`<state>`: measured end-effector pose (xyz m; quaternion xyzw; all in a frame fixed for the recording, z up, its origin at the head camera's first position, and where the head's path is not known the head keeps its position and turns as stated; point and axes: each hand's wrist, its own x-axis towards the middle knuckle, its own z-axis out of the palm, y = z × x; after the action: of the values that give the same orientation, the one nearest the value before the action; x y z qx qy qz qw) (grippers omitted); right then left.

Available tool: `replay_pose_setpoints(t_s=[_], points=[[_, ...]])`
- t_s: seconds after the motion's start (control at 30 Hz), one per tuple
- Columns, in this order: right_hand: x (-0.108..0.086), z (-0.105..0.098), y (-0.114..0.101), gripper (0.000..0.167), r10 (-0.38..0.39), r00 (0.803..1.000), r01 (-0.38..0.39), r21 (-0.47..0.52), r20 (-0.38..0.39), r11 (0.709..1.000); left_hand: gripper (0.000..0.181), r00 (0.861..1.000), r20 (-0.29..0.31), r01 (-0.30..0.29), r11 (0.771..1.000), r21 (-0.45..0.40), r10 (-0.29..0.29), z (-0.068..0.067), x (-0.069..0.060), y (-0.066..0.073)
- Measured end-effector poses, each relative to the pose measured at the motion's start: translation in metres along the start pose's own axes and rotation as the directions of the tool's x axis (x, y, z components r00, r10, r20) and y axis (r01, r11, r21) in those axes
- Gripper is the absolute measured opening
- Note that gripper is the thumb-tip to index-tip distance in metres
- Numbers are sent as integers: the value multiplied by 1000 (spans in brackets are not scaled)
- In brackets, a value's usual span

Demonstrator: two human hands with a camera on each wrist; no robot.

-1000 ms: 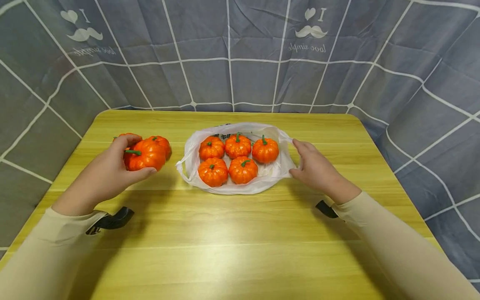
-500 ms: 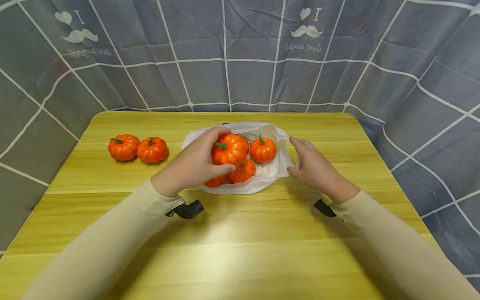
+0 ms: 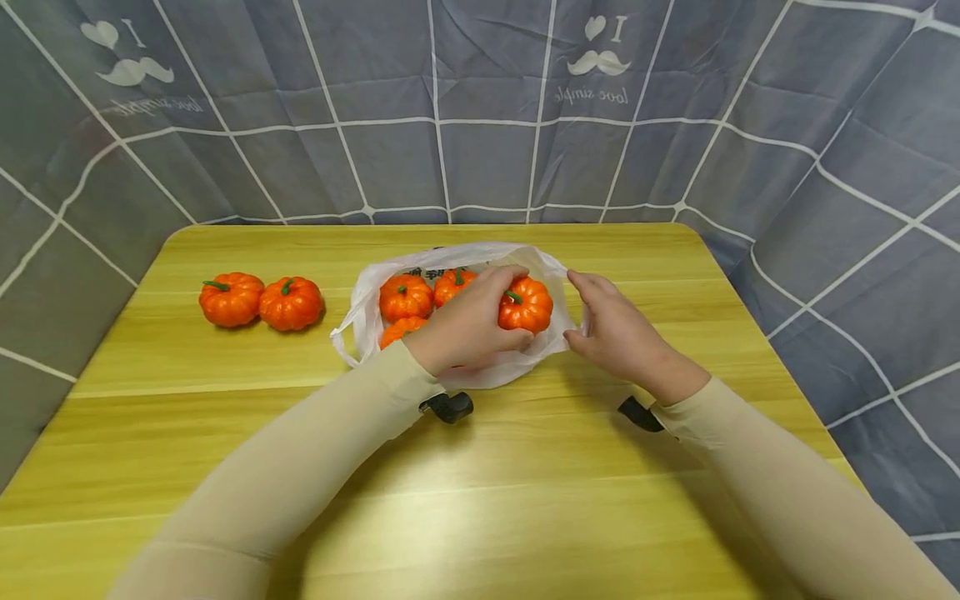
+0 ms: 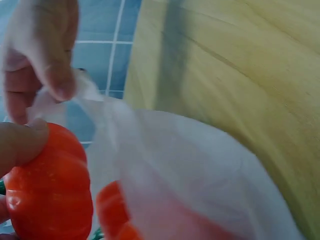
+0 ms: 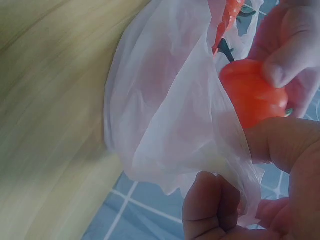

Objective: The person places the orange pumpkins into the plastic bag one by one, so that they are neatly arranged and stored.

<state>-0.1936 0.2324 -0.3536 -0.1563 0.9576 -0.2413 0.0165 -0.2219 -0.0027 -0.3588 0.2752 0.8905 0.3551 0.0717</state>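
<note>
Lying on the wooden table (image 3: 540, 483), a white bag (image 3: 487, 379) has its right rim pinched by the person's right hand (image 3: 621, 332); the left hand (image 3: 474, 323), at the bag's open mouth, grips an orange pumpkin (image 3: 529, 307) with a green stem (image 3: 513, 296).

Grey cloth (image 3: 386, 67) with white grid lines surrounds your yellow wood-grain table (image 3: 540, 533) from nine o'clock through twelve to three. You have white moustache prints (image 3: 597, 63) at ten and one, and glare (image 3: 450, 492) at six.
</note>
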Motion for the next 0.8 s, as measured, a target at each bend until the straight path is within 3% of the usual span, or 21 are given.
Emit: replay_pose_setpoints(t_s=[0.23,0.4,0.63,0.8], points=[[-1,-3,-2,87,-3,1000,3,12,-1,1000,79,1000,0,-14,996,85,14,18,-1,-7],[-1,-4,-1,86,-9,1000,9,15,-1,1000,78,999,12,-42,986,163,41,23,-1,-8],[-2,-4,0,85,-21,1000,21,27,-21,999,79,996,89,-26,987,159,12,25,1,-7],[-2,-3,0,84,-18,1000,19,26,-18,999,59,996,84,-3,988,155,-10,26,1,-10]])
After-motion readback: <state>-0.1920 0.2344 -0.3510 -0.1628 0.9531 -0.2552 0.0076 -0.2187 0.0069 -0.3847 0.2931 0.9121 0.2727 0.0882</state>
